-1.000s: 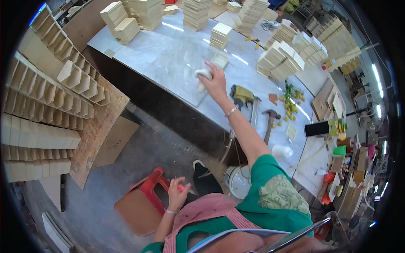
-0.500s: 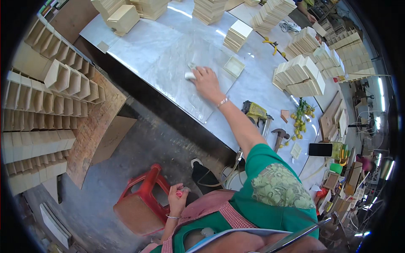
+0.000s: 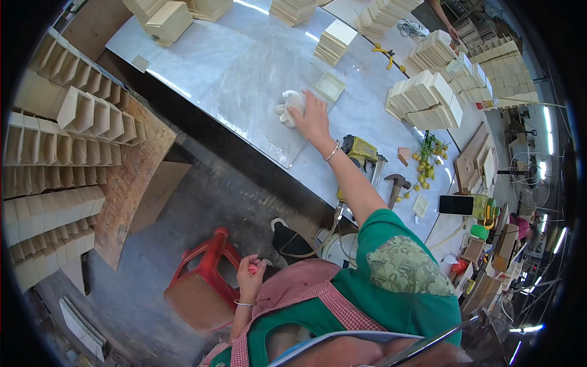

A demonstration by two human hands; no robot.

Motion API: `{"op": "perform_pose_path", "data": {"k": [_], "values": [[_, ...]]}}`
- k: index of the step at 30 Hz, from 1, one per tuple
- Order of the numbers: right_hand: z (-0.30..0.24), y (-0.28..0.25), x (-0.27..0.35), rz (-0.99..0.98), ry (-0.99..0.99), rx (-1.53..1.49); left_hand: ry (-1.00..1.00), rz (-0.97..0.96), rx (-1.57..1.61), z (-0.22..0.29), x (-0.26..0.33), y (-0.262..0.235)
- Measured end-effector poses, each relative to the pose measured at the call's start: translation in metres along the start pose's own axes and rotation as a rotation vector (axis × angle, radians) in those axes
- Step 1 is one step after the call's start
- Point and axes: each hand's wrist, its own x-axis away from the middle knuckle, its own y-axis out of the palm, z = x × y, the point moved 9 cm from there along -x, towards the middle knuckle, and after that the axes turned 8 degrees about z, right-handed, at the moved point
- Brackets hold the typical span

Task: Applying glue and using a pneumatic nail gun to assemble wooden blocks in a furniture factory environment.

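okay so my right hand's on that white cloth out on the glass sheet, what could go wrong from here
1. The glass sheet has a corner close to the table's near edge; pressing down with the white cloth under your right hand might shift it, perhaps.
2. Your right arm is fully stretched across the table while your left hand hangs free by the red stool, so balance may suffer.
3. A small wooden tray lies beside the cloth; a wide wipe could knock it.
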Motion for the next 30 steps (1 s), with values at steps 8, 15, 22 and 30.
{"op": "perform_pose_path", "data": {"k": [8,15,22,30], "values": [[-0.029,0.02,-0.017,0.371,-0.606,0.193,-0.056,0.044,0.013,-0.01,0.003,-0.003],[-0.041,0.049,0.084,0.206,-0.752,0.043,-0.109,-0.03,0.046,-0.037,0.018,0.018],[-0.001,-0.012,0.252,0.136,-0.341,-0.444,0.067,-0.194,-0.107,0.008,0.067,0.027],[0.217,-0.126,0.493,0.193,0.436,-0.37,0.072,-0.548,-0.258,-0.067,0.158,0.101]]}}
